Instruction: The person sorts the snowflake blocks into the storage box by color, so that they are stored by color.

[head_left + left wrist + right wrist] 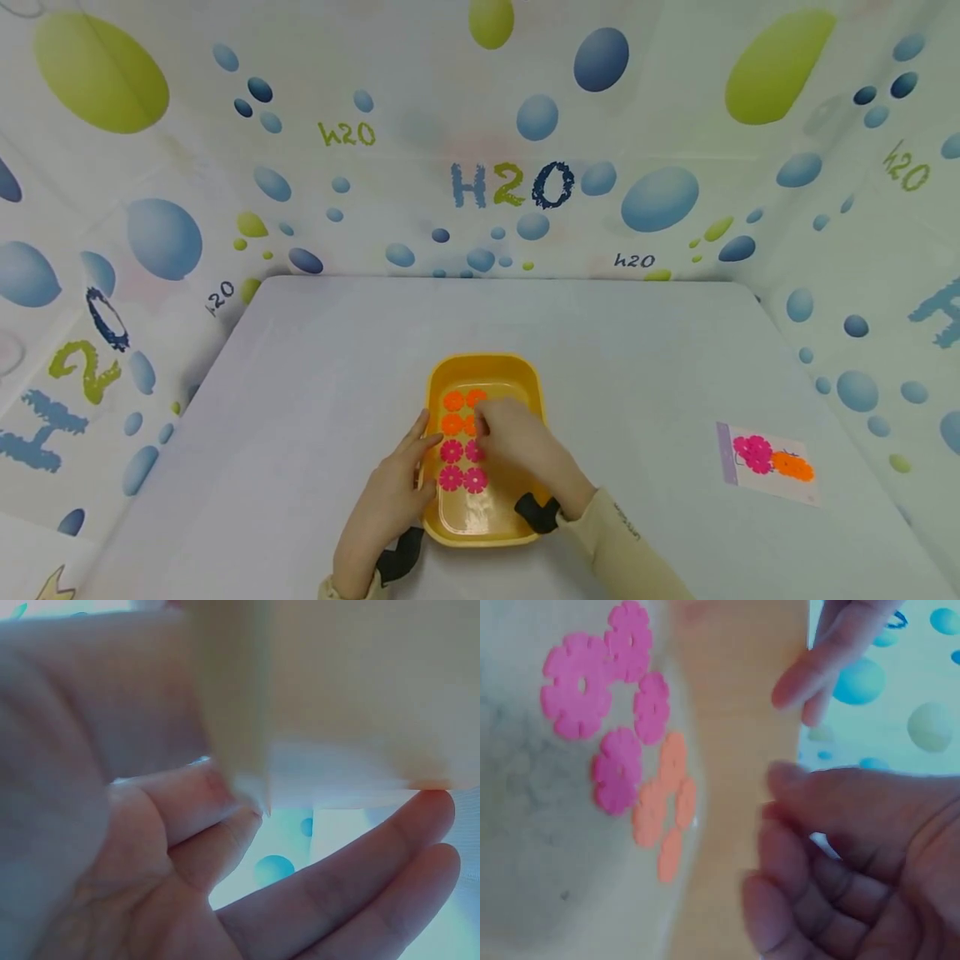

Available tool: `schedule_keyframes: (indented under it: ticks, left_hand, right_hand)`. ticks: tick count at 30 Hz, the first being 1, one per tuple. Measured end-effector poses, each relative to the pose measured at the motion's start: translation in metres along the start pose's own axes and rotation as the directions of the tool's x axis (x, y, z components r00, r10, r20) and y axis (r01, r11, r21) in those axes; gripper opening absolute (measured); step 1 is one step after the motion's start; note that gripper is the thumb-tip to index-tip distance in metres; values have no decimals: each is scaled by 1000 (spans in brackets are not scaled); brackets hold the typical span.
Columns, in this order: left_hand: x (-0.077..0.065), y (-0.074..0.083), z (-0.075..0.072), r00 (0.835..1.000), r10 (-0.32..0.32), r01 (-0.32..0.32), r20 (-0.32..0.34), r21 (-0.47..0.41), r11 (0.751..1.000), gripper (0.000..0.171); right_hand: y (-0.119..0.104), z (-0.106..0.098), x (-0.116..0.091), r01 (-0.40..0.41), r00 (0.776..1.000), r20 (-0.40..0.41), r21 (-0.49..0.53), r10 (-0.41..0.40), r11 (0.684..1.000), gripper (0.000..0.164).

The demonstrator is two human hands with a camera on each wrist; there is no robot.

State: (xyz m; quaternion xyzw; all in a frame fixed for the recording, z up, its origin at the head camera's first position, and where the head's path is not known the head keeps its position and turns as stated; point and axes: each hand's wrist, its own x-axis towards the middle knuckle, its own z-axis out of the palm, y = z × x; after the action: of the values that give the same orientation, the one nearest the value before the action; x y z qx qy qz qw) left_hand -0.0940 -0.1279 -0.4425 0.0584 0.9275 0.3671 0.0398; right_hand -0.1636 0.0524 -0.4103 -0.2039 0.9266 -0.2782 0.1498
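Observation:
A yellow tray (483, 535) holds flower-shaped plastic pieces in two columns. Orange flowers (453, 401) lie at its far end, pink flowers (451, 477) nearer the person. My left hand (393, 487) holds the tray's left rim, some fingers along the outer wall and the thumb reaching over the edge. Above the tray is my right hand (521, 433), partly covering the right column. In the right wrist view its fingers are curled, with the thumb against the index finger and no piece visible between them. The left wrist view shows the tray wall (360, 690) close up and blurred.
A picture card (772, 464) with pink and orange flower shapes lies on the white table (637, 375) to the right. A cloth printed with drops and "H2O" letters (512, 185) rises at the back and sides. Black bands (401, 554) circle both wrists.

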Motion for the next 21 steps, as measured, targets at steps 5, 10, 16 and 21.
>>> schedule_keyframes:
  ticks: [5, 10, 16, 21]
  left_hand:
    - [2, 1, -2, 1000, -13, 13, 10, 6, 1000, 50]
    - [4, 2, -4, 999, -40, 39, 32, 4, 999, 49]
    - [4, 0, -7, 998, -47, 47, 38, 18, 999, 48]
    - [5, -3, -9, 1000, -26, 25, 17, 26, 999, 47]
  right_hand:
    - [6, -11, -3, 73, 988, -133, -11, -74, 997, 19]
    - [13, -25, -7, 53, 954, -292, -67, -70, 996, 10]
    - [35, -39, -18, 59, 887, -446, -152, -122, 987, 25]
    - [64, -48, -31, 85, 831, -523, -221, -192, 972, 42]
